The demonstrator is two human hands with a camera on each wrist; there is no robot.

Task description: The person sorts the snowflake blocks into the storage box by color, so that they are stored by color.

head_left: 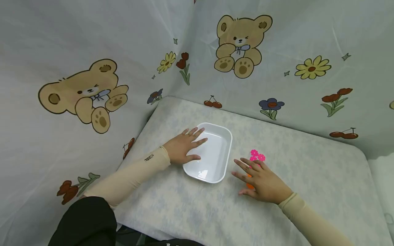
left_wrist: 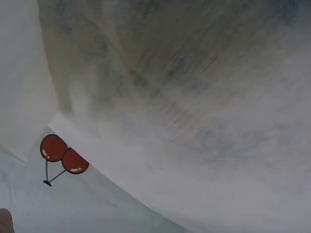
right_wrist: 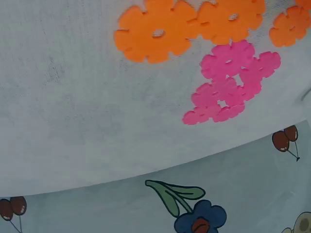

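In the head view my left hand (head_left: 181,148) has its fingers spread over the left side of a white tray (head_left: 212,153); whether it touches the tray I cannot tell. The right hand (head_left: 263,182), fingers spread and holding nothing, is over pink flower-shaped pieces (head_left: 254,153) and orange pieces (head_left: 250,186), partly hiding them. Seen from the right wrist, the orange flower pieces (right_wrist: 155,34) and the pink flower pieces (right_wrist: 228,82) lie flat on the cloth. Only a fingertip (left_wrist: 6,222) shows at the lower left of the left wrist view.
A pale patterned cloth (head_left: 307,164) covers the table. Behind and to the left hang curtains (head_left: 138,27) printed with bears, flowers and cherries. The table's back edge runs below the curtain, and a dark sleeve (head_left: 86,222) is at the lower left.
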